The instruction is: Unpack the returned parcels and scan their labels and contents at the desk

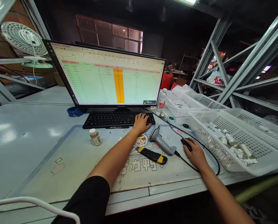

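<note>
My left hand [141, 123] rests on the right part of the black keyboard [111, 118], fingers stretched over the keys and holding nothing. Over at the right, my right hand [197, 154] is curved around a black computer mouse [187, 144] on the desk mat [78, 168]. Between my hands lies a grey barcode scanner [163, 144] with its cable running right. A black and yellow utility knife [153, 155] is just below the scanner. Behind the keyboard stands a monitor [94, 81] showing a spreadsheet with an orange column.
A small brown-filled bottle [95, 138] with a white cap stands left on the mat. White plastic baskets [213, 152] line the right side, the nearest holding small bottles and packets. A clear bottle [161, 101], a blue tape roll [74, 111] and a fan [24, 39] are further back.
</note>
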Motion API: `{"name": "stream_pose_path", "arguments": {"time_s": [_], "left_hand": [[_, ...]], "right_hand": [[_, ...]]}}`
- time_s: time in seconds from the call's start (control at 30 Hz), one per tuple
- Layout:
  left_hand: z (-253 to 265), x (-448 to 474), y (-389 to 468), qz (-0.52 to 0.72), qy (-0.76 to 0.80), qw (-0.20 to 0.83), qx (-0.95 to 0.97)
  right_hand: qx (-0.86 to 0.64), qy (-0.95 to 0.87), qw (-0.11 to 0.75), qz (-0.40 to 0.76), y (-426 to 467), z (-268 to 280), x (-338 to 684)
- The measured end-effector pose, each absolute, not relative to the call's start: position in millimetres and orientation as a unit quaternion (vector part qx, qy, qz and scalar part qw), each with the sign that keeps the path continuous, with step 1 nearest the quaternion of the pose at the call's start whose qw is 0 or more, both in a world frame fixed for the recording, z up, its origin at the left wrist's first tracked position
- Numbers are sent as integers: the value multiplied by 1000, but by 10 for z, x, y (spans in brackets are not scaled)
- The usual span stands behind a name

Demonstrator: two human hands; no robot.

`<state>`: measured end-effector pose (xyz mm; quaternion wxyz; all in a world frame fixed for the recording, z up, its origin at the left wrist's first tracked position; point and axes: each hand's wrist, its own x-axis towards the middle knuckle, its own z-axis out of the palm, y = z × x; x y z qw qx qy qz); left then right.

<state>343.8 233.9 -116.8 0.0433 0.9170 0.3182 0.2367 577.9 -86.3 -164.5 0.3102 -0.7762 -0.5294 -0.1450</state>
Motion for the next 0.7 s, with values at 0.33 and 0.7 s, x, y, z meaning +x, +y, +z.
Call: {"name": "stream_pose_path", "arguments": {"time_s": [0.33, 0.7], "left_hand": [[-1213, 3436, 2299, 208, 342, 32, 916], [-1215, 3414, 2266, 213, 347, 36, 913]], "right_hand": [[-772, -534, 306, -162, -866, -1720, 5816], [-760, -545, 315, -160, -860, -1689, 5807]]}}
